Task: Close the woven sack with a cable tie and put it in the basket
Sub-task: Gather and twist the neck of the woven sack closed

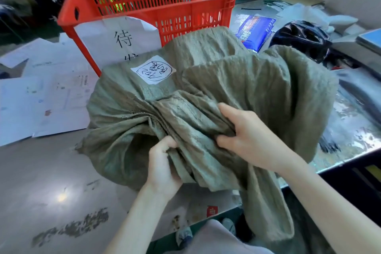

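Observation:
A bulky grey-green woven sack (237, 80) with a white handwritten label (153, 70) fills the middle of the view. Its mouth is gathered into folds toward me. My left hand (162, 167) is closed around the bunched neck of the sack from below. Just to its right, my right hand (245, 138) pinches more folds of the fabric. Behind the sack stands a red slatted plastic basket (226, 4) with a paper sign (123, 37) taped on its front. A thin black strip, perhaps a cable tie (251, 9), lies on the table at the back right.
A glossy table on the right holds a blue packet (254, 31), a black plastic bag (303, 39) and white plastic wrapping (309, 15). Flattened white cardboard (41, 97) lies on the floor to the left. My shoes (184, 235) show below.

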Action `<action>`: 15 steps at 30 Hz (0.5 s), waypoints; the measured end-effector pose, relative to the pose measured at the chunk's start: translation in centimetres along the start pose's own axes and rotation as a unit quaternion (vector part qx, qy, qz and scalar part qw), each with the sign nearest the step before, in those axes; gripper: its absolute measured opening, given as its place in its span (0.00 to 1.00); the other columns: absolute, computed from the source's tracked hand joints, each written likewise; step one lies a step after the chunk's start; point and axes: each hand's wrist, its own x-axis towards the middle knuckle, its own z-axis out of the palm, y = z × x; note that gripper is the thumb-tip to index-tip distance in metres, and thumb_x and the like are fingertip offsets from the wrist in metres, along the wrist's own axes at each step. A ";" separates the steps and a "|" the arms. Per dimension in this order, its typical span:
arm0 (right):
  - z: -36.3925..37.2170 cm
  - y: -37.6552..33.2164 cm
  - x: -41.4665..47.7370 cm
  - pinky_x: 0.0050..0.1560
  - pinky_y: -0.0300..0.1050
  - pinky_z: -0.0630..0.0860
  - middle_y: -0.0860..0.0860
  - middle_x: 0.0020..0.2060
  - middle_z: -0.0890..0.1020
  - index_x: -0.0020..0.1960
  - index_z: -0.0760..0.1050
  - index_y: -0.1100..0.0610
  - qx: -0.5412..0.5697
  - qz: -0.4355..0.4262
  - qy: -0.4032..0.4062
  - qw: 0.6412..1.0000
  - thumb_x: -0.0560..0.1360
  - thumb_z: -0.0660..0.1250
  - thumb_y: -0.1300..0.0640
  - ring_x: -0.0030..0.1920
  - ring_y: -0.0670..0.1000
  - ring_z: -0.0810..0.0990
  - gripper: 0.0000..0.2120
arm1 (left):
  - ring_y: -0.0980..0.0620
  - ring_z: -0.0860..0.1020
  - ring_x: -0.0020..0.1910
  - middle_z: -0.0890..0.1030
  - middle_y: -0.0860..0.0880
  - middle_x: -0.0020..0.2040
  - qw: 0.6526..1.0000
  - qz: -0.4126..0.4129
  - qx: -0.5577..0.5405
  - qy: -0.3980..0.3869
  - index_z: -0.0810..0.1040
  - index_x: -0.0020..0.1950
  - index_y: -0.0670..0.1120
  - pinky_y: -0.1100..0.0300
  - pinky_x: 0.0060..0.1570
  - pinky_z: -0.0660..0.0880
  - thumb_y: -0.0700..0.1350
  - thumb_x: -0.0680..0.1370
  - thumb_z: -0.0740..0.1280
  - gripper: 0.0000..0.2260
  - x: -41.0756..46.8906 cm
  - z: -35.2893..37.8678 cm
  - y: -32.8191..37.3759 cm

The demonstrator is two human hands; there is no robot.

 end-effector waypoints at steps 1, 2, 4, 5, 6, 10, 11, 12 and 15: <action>0.2 0.2 0.0 0.48 0.52 0.76 0.52 0.43 0.82 0.51 0.72 0.62 -0.004 -0.002 -0.013 1.000 0.70 0.68 0.64 0.45 0.49 0.81 0.11 | 0.36 0.77 0.61 0.80 0.36 0.60 1.000 0.009 -0.025 -0.014 0.81 0.57 0.38 0.41 0.64 0.70 0.44 0.68 0.63 0.21 0.2 -0.2 0.2; 0.3 0.3 -0.1 0.46 0.53 0.76 0.52 0.42 0.82 0.51 0.72 0.61 -0.006 -0.002 -0.021 1.000 0.70 0.68 0.64 0.43 0.50 0.81 0.11 | 0.36 0.76 0.62 0.79 0.36 0.62 0.998 0.016 -0.046 -0.034 0.81 0.59 0.39 0.41 0.65 0.69 0.45 0.67 0.64 0.22 0.3 -0.4 0.4; 0.5 0.4 -0.2 0.43 0.54 0.76 0.52 0.40 0.81 0.49 0.72 0.58 -0.015 -0.011 -0.027 0.999 0.70 0.68 0.63 0.40 0.50 0.80 0.09 | 0.38 0.76 0.64 0.78 0.38 0.64 0.995 0.040 -0.066 -0.067 0.80 0.62 0.41 0.43 0.63 0.72 0.50 0.69 0.68 0.24 0.7 -0.3 0.6; 0.8 0.4 -0.3 0.42 0.55 0.76 0.51 0.40 0.80 0.49 0.71 0.56 -0.026 -0.020 -0.030 0.999 0.71 0.68 0.62 0.39 0.51 0.80 0.09 | 0.40 0.77 0.63 0.79 0.39 0.64 0.995 0.048 -0.062 -0.067 0.80 0.62 0.42 0.45 0.61 0.75 0.54 0.72 0.66 0.23 0.9 0.0 0.7; 1.0 0.4 -0.4 0.41 0.56 0.77 0.51 0.40 0.80 0.48 0.70 0.55 -0.042 -0.031 -0.034 0.998 0.70 0.68 0.61 0.40 0.51 0.80 0.09 | 0.41 0.79 0.61 0.80 0.39 0.62 0.995 0.049 -0.054 -0.062 0.81 0.60 0.42 0.48 0.58 0.77 0.57 0.73 0.63 0.23 1.1 0.4 0.7; 2.7 0.1 -0.8 0.35 0.59 0.75 0.52 0.36 0.76 0.45 0.64 0.51 -0.124 -0.065 -0.072 0.988 0.70 0.66 0.63 0.36 0.55 0.76 0.13 | 0.42 0.82 0.55 0.82 0.38 0.57 1.000 0.010 0.004 -0.027 0.82 0.57 0.41 0.47 0.55 0.79 0.57 0.70 0.66 0.24 2.8 2.0 0.8; 3.0 0.1 -0.8 0.34 0.59 0.75 0.52 0.36 0.75 0.44 0.63 0.51 -0.128 -0.062 -0.083 0.986 0.70 0.65 0.63 0.34 0.55 0.75 0.13 | 0.40 0.81 0.56 0.81 0.37 0.59 1.000 0.005 0.023 -0.008 0.81 0.60 0.40 0.45 0.57 0.77 0.54 0.69 0.69 0.25 3.3 2.0 0.7; 3.2 0.1 -0.9 0.34 0.58 0.75 0.52 0.36 0.75 0.43 0.62 0.51 -0.127 -0.056 -0.092 0.986 0.70 0.65 0.63 0.34 0.55 0.74 0.12 | 0.38 0.79 0.59 0.80 0.36 0.61 0.999 0.007 0.042 0.017 0.79 0.62 0.39 0.43 0.59 0.76 0.52 0.68 0.72 0.26 3.8 2.1 0.6; 2.9 0.1 -0.9 0.35 0.58 0.75 0.50 0.35 0.73 0.41 0.64 0.53 -0.125 -0.036 -0.099 0.987 0.74 0.65 0.56 0.34 0.52 0.73 0.09 | 0.37 0.79 0.59 0.79 0.35 0.61 0.995 0.034 0.067 0.072 0.76 0.65 0.39 0.41 0.59 0.76 0.49 0.67 0.75 0.29 5.1 2.0 0.2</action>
